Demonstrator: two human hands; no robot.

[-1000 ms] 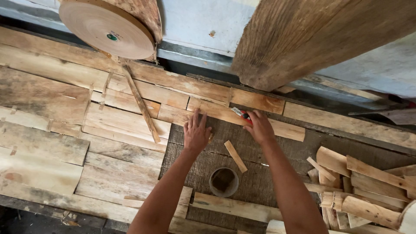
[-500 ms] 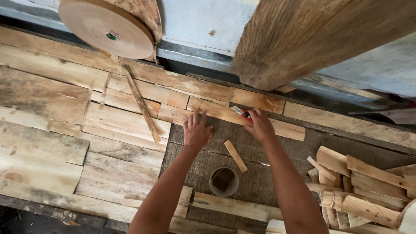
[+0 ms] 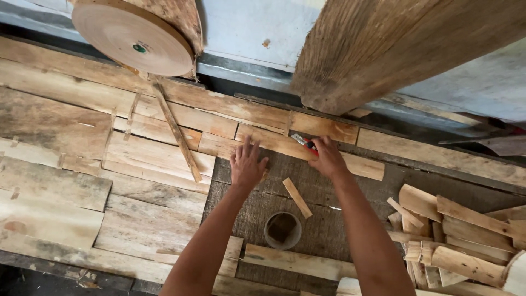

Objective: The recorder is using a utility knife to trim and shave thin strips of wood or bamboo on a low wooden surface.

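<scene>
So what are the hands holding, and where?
The right hand grips a red utility knife by its handle, blade end sticking out. The left hand holds nothing; it presses flat on a wood strip.

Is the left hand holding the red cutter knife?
No, the left hand lies flat and empty on the wood strip, while the right hand grips the red cutter knife.

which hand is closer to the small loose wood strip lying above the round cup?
Right, narrowly. The right hand, gripping a red utility knife, sits just up and right of the wood strip. The left hand, flat on the veneer sheet, lies farther up-left.
</scene>
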